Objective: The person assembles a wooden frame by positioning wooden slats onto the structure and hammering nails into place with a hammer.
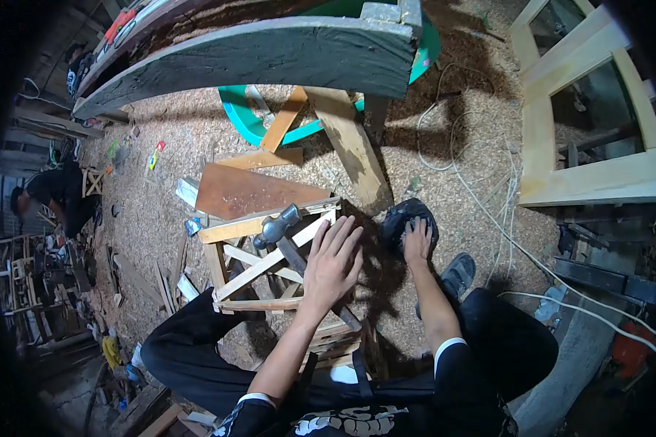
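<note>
A small wooden frame with crossed slats [259, 273] stands between my knees. A hammer [275, 227] lies across its top, its metal head near the upper edge and its handle running toward me. My left hand [333, 262] is spread over the right side of the frame and the hammer handle; whether it touches them is unclear. My right hand [417, 240] reaches down to a black bag or pouch [397, 222] on the ground, fingers apart over it. What lies inside the dark pouch cannot be made out.
A dark wooden bench [270, 58] crosses the top, above a green basin [240, 120] with planks. A pale wooden frame [536, 146] stands at right, near loose cables [481, 197]. Another person [58, 193] bends at far left. Wood scraps [135, 277] lie about.
</note>
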A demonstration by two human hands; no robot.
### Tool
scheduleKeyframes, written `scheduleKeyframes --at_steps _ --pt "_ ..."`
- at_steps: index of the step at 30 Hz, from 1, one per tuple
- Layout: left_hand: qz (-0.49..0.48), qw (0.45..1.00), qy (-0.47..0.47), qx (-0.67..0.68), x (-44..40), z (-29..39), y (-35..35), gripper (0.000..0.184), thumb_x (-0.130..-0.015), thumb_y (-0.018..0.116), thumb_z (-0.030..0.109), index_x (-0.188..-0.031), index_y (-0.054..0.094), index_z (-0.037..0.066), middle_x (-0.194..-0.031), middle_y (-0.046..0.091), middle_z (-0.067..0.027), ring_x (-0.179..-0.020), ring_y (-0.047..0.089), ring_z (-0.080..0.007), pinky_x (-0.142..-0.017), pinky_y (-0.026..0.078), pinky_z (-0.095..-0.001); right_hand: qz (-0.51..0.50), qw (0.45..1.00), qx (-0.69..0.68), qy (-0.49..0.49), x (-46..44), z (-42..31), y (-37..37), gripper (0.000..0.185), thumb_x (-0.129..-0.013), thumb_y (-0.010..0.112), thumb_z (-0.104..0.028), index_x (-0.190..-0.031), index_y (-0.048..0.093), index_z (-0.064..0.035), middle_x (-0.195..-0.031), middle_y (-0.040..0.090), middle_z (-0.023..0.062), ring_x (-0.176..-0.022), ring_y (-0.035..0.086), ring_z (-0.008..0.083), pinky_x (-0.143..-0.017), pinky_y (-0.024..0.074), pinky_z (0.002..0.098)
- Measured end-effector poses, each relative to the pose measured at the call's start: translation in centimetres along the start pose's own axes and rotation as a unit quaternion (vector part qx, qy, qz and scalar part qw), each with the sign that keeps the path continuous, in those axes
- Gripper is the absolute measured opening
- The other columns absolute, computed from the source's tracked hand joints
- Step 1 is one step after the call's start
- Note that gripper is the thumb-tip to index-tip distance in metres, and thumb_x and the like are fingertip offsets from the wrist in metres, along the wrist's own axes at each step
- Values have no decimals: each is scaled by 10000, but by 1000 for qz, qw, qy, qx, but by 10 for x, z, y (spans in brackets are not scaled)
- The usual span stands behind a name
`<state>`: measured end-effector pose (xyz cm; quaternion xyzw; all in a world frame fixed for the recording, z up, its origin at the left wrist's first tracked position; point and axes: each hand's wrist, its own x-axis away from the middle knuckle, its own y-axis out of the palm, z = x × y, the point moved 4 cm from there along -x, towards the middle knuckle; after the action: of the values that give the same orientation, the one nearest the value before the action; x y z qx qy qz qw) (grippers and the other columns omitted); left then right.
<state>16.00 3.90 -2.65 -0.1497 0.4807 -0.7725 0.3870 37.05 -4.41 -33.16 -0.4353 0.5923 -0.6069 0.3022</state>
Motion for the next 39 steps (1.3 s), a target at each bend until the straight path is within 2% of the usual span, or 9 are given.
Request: scheduleKeyframes --at_steps 3,4,10,17,21,23,31,34,39 --pt "-2 1000 1 9 -1 1 1 412 -908 658 156 -1297 618 27 -1412 580 -152 -1368 497 -303 -1221 286 -479 -11 998 60 0 -8 -3 12 296 -918 614 -202 -1177 722 -107 -1416 557 118 -1332 471 283 -1126 343 498" --pt "0 1000 5 12 0 2 1 404 -906 659 157 -1287 625 27 -1405 587 -149 -1360 506 -299 -1216 291 -481 3 997 81 -13 -9 -4 12 222 -905 586 -170 -1047 750 -122 -1228 657 79 -1200 535 253 -1042 389 478" --pt "-2 1000 14 9 -1 5 3 380 -905 661 159 -1261 640 27 -1387 603 -141 -1343 524 -291 -1208 301 -477 6 997 64 -44 -7 1 14 155 -898 605 -169 -904 758 -146 -927 720 38 -1083 585 245 -953 405 452" --pt "21 999 20 24 1 0 -1 372 -907 657 161 -1251 641 22 -1355 622 -141 -1319 543 -294 -1205 307 -475 135 982 -121 -46 13 14 -34 91 -888 673 -143 -838 728 -91 -982 737 81 -1072 614 274 -1006 394 460" --pt "50 997 38 37 6 -3 -1 374 -895 668 140 -1255 642 38 -1358 626 -136 -1312 553 -295 -1191 334 -473 195 965 -176 7 21 19 -57 99 -872 700 -138 -934 764 -95 -1003 742 111 -1015 638 294 -1000 399 447" --pt "65 996 54 29 7 -2 -1 366 -899 667 141 -1251 644 42 -1349 630 -134 -1306 555 -294 -1185 348 -468 141 969 -204 3 26 13 -85 145 -843 729 -134 -977 779 -111 -1012 742 111 -1022 636 283 -982 404 428" --pt "129 975 85 160 16 -15 -12 363 -882 656 77 -1244 653 44 -1291 652 -150 -1293 557 -313 -1172 353 -479 156 970 -180 45 45 -2 -125 157 -847 711 -134 -985 782 -114 -943 756 118 -927 685 298 -950 419 418" --pt "96 976 123 150 23 -24 -35 411 -875 657 63 -1286 643 73 -1350 635 -118 -1338 533 -296 -1200 323 -497 133 975 -170 44 51 -13 -158 170 -855 704 -138 -1005 775 -99 -930 753 124 -918 690 314 -946 421 420" --pt "83 984 137 82 35 -55 -107 414 -869 670 88 -1281 638 55 -1334 639 -137 -1330 535 -312 -1183 336 -488 178 954 -225 -82 46 -53 -238 146 -893 693 -163 -1000 750 -82 -964 740 134 -936 668 335 -932 428 435"
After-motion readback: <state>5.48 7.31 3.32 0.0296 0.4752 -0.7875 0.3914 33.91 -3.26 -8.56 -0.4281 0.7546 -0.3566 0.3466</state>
